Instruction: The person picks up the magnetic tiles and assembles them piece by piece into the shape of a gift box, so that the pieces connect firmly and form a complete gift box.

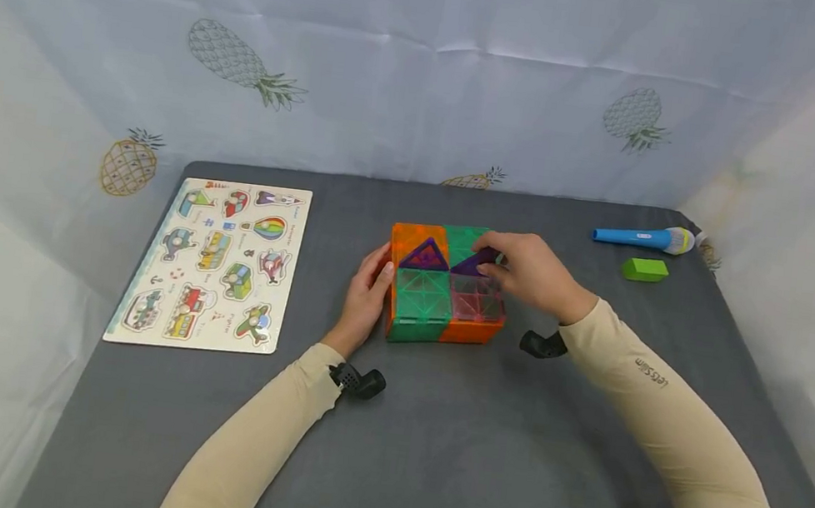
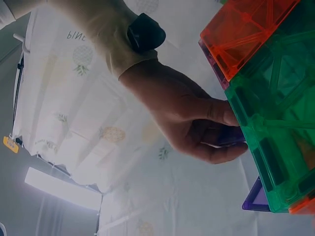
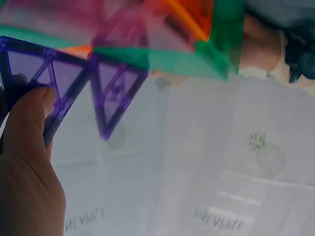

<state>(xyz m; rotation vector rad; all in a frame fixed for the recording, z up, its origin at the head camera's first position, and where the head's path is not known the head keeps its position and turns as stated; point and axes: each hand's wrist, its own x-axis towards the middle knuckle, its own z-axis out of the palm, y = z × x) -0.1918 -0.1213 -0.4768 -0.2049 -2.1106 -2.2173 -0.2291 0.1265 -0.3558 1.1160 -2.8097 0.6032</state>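
A block of magnetic building tiles (image 1: pixel 420 306), orange, green and pinkish, stands on the grey table. A purple triangle tile (image 1: pixel 426 254) stands upright on its top. My right hand (image 1: pixel 537 273) pinches a second purple triangle tile (image 3: pixel 49 73) between thumb and fingers, over the right part of the top; its corner meets the first triangle in the right wrist view. My left hand (image 1: pixel 364 299) rests along the block's left side, its thumb on the near part. In the left wrist view my right hand (image 2: pixel 182 113) shows behind the green tiles (image 2: pixel 275 123), which partly hide its fingertips.
To the left lies a wooden picture board (image 1: pixel 213 265) with vehicle pieces. At the far right are a blue toy microphone (image 1: pixel 636 237) and a green block (image 1: pixel 645 270). A pineapple-print curtain (image 1: pixel 426 88) hangs behind the table (image 1: pixel 446 443).
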